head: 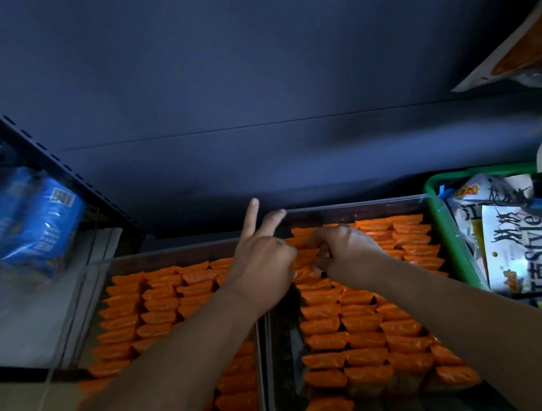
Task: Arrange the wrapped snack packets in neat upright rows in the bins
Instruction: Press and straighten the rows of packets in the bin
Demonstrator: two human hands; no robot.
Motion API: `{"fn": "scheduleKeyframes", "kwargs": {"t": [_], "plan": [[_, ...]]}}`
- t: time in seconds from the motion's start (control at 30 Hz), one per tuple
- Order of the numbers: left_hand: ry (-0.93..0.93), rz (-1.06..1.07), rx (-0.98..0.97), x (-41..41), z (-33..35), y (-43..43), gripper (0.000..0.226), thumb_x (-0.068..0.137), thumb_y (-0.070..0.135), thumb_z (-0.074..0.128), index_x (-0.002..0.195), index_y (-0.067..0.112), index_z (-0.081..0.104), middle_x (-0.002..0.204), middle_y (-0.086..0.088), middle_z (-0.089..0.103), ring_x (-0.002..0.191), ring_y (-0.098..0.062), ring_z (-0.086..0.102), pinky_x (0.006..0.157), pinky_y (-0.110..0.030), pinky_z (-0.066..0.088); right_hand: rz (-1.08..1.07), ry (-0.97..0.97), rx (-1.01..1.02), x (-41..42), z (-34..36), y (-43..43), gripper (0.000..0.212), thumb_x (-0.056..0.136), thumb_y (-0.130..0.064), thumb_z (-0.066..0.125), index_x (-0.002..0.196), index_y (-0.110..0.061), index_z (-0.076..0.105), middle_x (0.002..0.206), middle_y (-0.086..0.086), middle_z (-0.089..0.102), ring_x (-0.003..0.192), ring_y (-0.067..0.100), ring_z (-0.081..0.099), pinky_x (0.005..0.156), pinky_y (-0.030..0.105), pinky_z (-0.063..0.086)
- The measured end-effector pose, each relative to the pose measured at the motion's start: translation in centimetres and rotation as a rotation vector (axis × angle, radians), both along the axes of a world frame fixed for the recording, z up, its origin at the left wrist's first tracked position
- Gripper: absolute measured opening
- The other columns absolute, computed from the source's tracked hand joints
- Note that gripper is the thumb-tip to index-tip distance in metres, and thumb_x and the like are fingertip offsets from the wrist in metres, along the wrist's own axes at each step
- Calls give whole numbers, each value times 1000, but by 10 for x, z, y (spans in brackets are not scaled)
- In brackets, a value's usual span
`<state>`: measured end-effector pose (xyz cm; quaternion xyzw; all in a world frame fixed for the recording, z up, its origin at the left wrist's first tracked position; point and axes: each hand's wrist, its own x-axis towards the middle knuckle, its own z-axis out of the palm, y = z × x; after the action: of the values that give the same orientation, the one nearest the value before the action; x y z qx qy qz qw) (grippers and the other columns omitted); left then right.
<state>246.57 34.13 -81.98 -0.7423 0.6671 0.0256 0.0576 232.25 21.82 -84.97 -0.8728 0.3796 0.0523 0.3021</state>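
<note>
My left hand [261, 264] pointed two straight fingers forward; my right hand [344, 251] sat just beside it, knuckles up, fingers curled

Single head-worn wide-angle view; aimed forward and steeply down from just above the work; close in over the left bin [157, 255] and right bin [360, 204] packed with orange packets [363, 323]; both forearms entering from the bottom edge, left hand [261, 264] and right hand [344, 253] near frame centre; dark back panel [253, 77] filling the upper half; green basket [437, 224] cut off by the right border; blue packs [37, 220] blurred at far left.
</note>
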Motion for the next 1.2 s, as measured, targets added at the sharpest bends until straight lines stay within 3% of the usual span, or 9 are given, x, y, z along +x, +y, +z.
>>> {"fn": "scheduleKeyframes", "kwargs": {"t": [0.17,0.3,0.37,0.47,0.6,0.73,0.87,1.1,1.2], "plan": [[47,-58,1,-3,-5,-7,22,96,44,66,104,29,79,122,3,73,142,-11,43,124,-46,-25,17,3,-35,-7,3,-4,42,89,-30,75,130,-32,63,116,-2,67,114,19,61,91,34,54],[179,-40,-181,4,-16,-5,13,93,21,69,82,20,75,83,3,68,100,-21,60,128,-46,17,129,-21,-161,-13,9,-5,42,90,-40,75,130,-33,64,119,-7,57,121,17,47,99,34,47],[94,12,-195,4,-17,-7,15,91,11,63,90,22,74,92,5,69,105,-25,57,111,-45,30,101,-62,-126,-15,12,-8,43,88,-42,78,129,-32,66,118,-9,52,117,16,51,97,34,49],[30,47,-77,-3,-12,-19,30,96,12,55,116,29,69,106,5,71,124,-28,45,96,-46,26,23,-150,-117,-20,11,-13,28,91,-34,76,118,-30,72,112,-11,54,107,16,59,91,36,55],[25,67,-54,0,-16,-33,27,92,3,56,94,26,72,93,6,66,105,-23,48,83,-40,22,-20,-169,-150,-29,6,-19,24,95,-33,71,118,-30,73,114,-8,60,106,18,62,90,38,56],[151,50,-167,21,-27,-43,23,88,12,61,85,28,76,78,5,58,86,-25,55,77,-43,43,80,-124,-169,-34,5,-17,28,98,-37,66,124,-28,72,118,-5,60,116,16,54,99,36,50],[273,19,-215,21,-24,-43,18,83,9,70,82,26,73,75,5,68,72,-15,63,66,-38,53,-3,-174,-99,-32,6,-20,21,94,-30,74,115,-28,75,110,-9,61,106,13,59,92,33,54],[327,-4,-80,15,-29,-50,27,99,15,60,112,33,76,99,6,73,93,-15,68,81,-35,55,-51,-181,-59,-31,4,-20,29,91,-30,77,119,-28,71,109,-11,59,103,12,60,91,32,55],[344,-38,-38,18,-20,-50,21,97,16,61,103,31,75,91,5,70,87,-18,67,78,-39,57,-24,-168,-42,-31,5,-21,30,91,-29,76,120,-30,71,110,-11,57,105,13,59,92,35,56]]}}
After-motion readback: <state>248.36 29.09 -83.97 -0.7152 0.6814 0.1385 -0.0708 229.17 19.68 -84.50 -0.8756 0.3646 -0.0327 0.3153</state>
